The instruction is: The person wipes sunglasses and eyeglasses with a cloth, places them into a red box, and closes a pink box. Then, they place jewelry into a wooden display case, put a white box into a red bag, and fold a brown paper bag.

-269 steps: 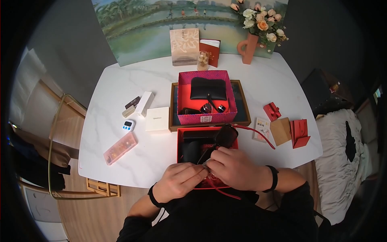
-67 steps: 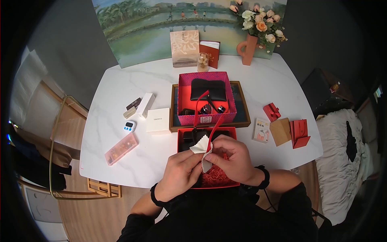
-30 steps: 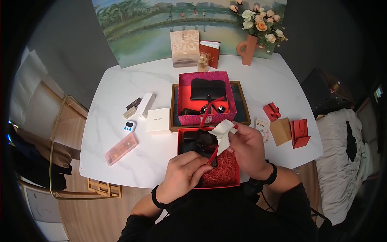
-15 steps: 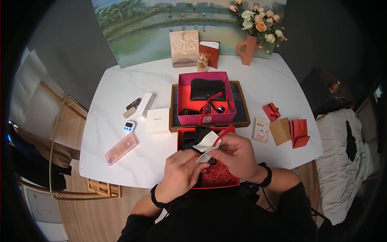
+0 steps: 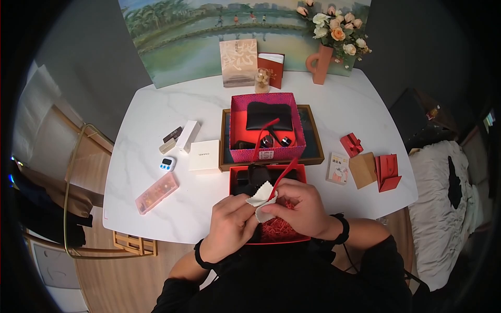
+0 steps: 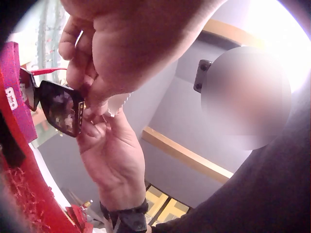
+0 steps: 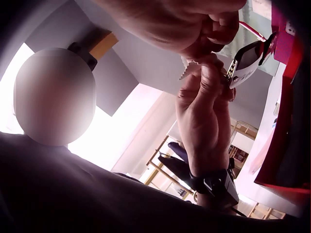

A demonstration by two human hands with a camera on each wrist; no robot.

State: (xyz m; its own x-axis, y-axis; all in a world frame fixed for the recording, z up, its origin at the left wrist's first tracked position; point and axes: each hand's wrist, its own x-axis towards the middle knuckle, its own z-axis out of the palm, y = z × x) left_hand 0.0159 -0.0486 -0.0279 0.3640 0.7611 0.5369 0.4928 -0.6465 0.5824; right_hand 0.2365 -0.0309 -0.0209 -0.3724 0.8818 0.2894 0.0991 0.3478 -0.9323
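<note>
Black sunglasses [image 6: 60, 108] with red temples are held up over the red box [image 5: 307, 204]. The left hand [image 5: 228, 221] grips them near the hinge, its fingers curled. A white cloth [image 5: 263, 194] with a zigzag edge is folded around a red temple [image 5: 285, 176], and the right hand [image 5: 302, 207] pinches cloth and temple between thumb and fingers. Both hands are close together. In the right wrist view the dark lens [image 7: 247, 60] hangs beside the fingers. Red shredded paper [image 5: 282, 229] and dark items lie in the box; the hands hide part of them.
Behind the red box, a pink-purple box [image 5: 266, 153] with a black pouch [image 5: 269, 116] stands on a framed tray [image 5: 313, 136]. At left are a white box [image 5: 205, 155], a timer [image 5: 167, 164] and a pink case [image 5: 156, 193]; at right, a red wallet [image 5: 388, 173].
Since a second ago, the right hand has moved left and down, bringing the cloth from the temple's end back beside the left hand. Earlier, both hands were lower over the box with the sunglasses turned differently.
</note>
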